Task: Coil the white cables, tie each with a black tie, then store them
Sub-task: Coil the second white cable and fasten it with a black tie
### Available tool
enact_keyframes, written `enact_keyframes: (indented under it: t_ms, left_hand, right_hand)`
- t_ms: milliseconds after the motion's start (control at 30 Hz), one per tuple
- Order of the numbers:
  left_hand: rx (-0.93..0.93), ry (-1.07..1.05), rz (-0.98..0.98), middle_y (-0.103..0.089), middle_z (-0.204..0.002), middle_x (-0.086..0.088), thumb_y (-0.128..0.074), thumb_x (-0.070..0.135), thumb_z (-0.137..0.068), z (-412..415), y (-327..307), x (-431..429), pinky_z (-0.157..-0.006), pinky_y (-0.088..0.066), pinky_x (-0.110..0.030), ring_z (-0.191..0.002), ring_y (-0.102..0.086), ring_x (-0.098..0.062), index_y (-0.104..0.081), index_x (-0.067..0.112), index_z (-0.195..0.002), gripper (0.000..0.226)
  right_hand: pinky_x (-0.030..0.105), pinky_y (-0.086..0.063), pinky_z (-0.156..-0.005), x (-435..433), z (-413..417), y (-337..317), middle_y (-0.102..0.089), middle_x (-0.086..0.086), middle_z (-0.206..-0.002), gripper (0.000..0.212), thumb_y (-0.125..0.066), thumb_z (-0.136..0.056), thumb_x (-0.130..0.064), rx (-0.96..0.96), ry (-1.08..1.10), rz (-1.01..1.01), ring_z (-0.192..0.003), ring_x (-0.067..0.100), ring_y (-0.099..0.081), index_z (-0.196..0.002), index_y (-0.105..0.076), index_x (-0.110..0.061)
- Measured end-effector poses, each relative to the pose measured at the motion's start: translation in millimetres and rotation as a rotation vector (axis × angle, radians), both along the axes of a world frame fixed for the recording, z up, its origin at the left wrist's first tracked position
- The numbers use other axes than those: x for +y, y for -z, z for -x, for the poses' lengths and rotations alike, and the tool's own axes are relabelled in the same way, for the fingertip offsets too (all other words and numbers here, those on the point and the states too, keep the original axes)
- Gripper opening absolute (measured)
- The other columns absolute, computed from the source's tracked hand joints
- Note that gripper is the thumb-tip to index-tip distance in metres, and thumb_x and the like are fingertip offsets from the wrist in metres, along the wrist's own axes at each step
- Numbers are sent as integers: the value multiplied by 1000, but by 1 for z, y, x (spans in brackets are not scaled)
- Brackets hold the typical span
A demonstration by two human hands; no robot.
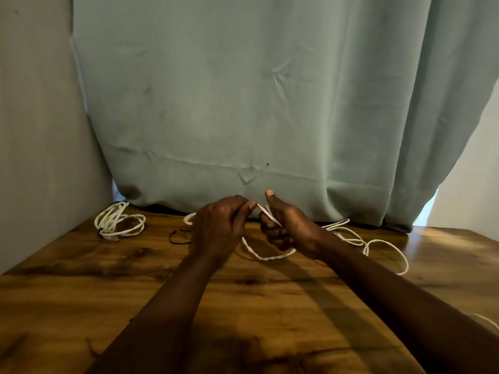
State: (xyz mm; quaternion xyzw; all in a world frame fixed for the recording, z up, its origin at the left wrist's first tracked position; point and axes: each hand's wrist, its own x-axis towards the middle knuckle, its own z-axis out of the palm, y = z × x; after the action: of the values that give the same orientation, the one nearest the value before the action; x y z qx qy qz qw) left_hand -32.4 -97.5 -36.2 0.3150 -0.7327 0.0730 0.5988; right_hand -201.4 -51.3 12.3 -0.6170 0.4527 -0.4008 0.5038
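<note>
A loose white cable (378, 242) trails in loops across the wooden table (81, 279) to the right of my hands. My left hand (220, 228) pinches a stretch of it near the fingertips. My right hand (286, 229) grips the same cable in curled fingers, thumb raised, and a loop (266, 257) hangs below both hands. At the far left lies a coiled white cable (118, 221) bound with a black tie. A loose black tie (179, 237) lies on the table just left of my left hand.
A grey-green curtain (243, 103) hangs along the table's far edge, with a pale wall (32, 130) on the left. Another bit of white cable (486, 321) shows at the table's right edge.
</note>
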Motion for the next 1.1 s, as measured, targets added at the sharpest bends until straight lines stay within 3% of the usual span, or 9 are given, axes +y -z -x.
enact_keyframes:
  t_ms: [133, 233, 367, 467, 633, 767, 967, 1033, 1100]
  left_hand:
    - [212, 409, -409, -73, -86, 5, -55, 47, -100, 17, 8, -3, -76, -57, -46, -85, -71, -15, -72, 23, -93, 30]
    - [253, 564, -560, -76, -90, 2, -55, 52, -96, 27, 13, -5, -86, -57, -52, -90, -72, -20, -71, 24, -96, 33]
    - [103, 374, -502, -58, -57, 9, -54, 54, -99, 23, 21, -11, -65, -52, -51, -56, -53, -8, -63, 33, -67, 39]
    - [137, 278, -499, -58, -52, 10, -54, 57, -97, 21, 24, -13, -61, -54, -48, -51, -52, -8, -65, 40, -65, 38]
    - [173, 275, -546, -58, -50, -3, -55, 65, -93, 20, 25, -13, -58, -54, -53, -46, -54, -17, -62, 18, -64, 56]
    - [143, 262, -548, -71, -65, -1, -59, 62, -93, 10, 26, -16, -65, -57, -52, -59, -67, -15, -72, 21, -78, 46]
    - [-67, 18, -245, -68, -99, 10, -58, 40, -101, -1, 21, -14, -75, -56, -40, -88, -66, -11, -71, 28, -106, 18]
    - [-136, -36, -163, -60, -104, 7, -58, 36, -102, 1, 19, -10, -73, -55, -39, -87, -61, -14, -68, 28, -108, 14]
    - [-244, -85, -103, -59, -100, 6, -57, 37, -102, 5, 19, -6, -67, -53, -39, -80, -60, -17, -67, 27, -106, 15]
  right_hand:
    - [20, -7, -40, -7, 5, 21, -20, -5, -46, 57, -31, -105, -49, -423, -319, -219, -36, 10, -12, -55, -36, -22]
    - [22, -8, -41, -12, 11, 35, -16, -4, -45, 52, -34, -103, -44, -555, -413, -228, -35, 12, -12, -56, -25, -23]
    - [21, -22, -37, -17, 13, 55, -17, -5, -43, 51, -40, -102, -42, -624, -217, -254, -31, 10, -19, -56, -35, -21]
    - [18, -23, -34, -23, 12, 63, -26, -8, -42, 40, -47, -101, -37, -641, -37, -198, -30, 6, -23, -68, -51, -16]
    - [12, -15, -32, -25, 5, 63, -22, -9, -45, 48, -39, -108, -38, -551, 46, -165, -31, 4, -16, -63, -42, -23]
    - [9, -14, -33, -24, 9, 61, -19, -9, -41, 49, -36, -106, -32, -680, 76, -170, -29, 5, -12, -58, -35, -25]
    - [14, -13, -35, -21, 42, 52, -18, -9, -39, 44, -42, -92, -29, -954, 200, -122, -27, 7, -17, -49, -34, -26]
    - [15, -13, -36, -17, 49, 48, -20, -9, -38, 38, -49, -83, -33, -1038, 213, -74, -27, 8, -19, -48, -35, -25]
    - [17, -13, -38, -15, 53, 45, -22, -9, -38, 44, -46, -90, -39, -1112, 215, -27, -28, 8, -20, -50, -36, -23]
